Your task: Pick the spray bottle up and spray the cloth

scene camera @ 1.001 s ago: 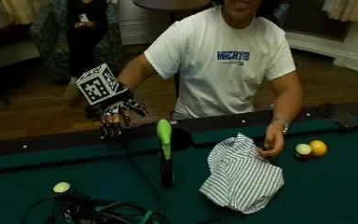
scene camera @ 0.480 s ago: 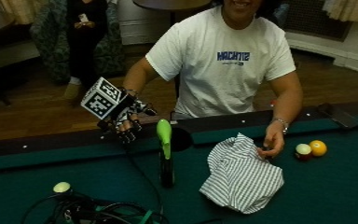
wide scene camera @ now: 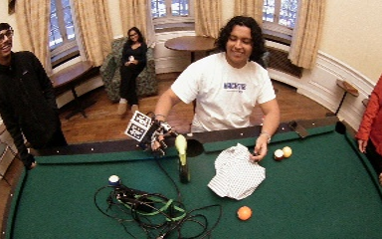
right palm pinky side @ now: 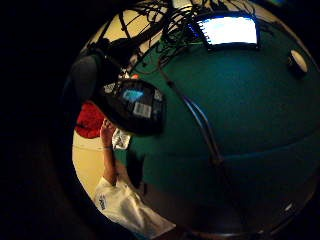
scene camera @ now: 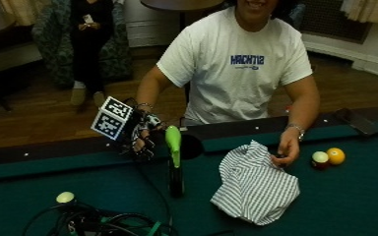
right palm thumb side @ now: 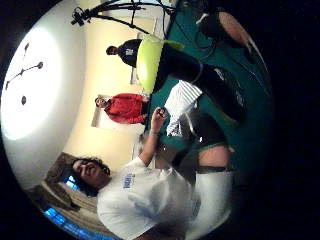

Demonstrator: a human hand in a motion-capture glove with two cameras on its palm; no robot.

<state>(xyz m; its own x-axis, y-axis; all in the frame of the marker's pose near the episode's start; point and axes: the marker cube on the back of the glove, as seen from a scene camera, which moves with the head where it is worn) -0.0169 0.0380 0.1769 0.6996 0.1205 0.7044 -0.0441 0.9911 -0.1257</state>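
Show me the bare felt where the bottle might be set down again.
Free: the green felt past the orange ball toward the far corner, and the strip between the tall dark spray bottle with its lime-green head and the striped grey-white cloth. Crowded: the black cable tangle, and the white and yellow balls beside the bare hand.

Two balls [scene camera: 327,158], one yellow, are seen touching on the green table [scene camera: 346,206] at right; an orange ball [wide scene camera: 244,212] lies nearer; a white ball [scene camera: 65,197] sits beside tangled cables [wide scene camera: 152,211] at left.
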